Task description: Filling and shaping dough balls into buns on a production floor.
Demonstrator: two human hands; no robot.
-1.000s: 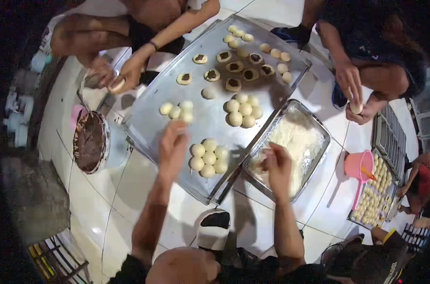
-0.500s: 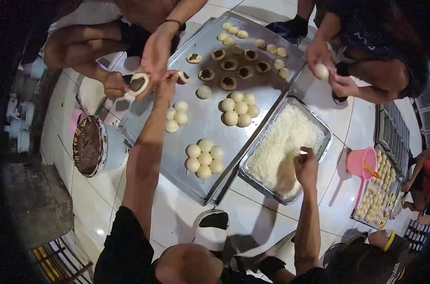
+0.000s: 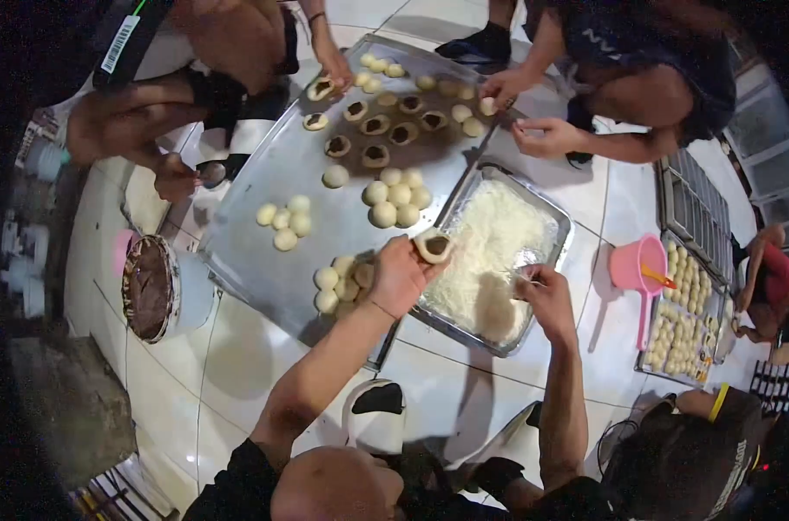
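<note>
My left hand [image 3: 399,273] holds a dough round with dark filling [image 3: 433,246] at the large metal tray's [image 3: 256,217] right edge. My right hand [image 3: 542,295] is pinched over a foil-lined pan of pale shreds [image 3: 490,217], holding something I cannot make out. Beside my left hand lies a group of dough balls [image 3: 327,278], partly hidden by it. Farther up the tray are other groups of balls [image 3: 399,200] and several flattened rounds with dark filling [image 3: 375,124].
Co-workers' hands work at upper left [image 3: 334,65] and upper right [image 3: 542,137]. A bucket of dark paste [image 3: 151,291] stands left. Right are a pink dipper [image 3: 629,260], trays of small dough pieces [image 3: 672,339] and racks [image 3: 698,208]. Another person [image 3: 772,295] crouches far right.
My left hand reached toward a co-worker's hands and has moved back toward the pan, now holding a filled round. My right hand stays over the shreds. The co-worker at upper left moved toward the tray's top.
</note>
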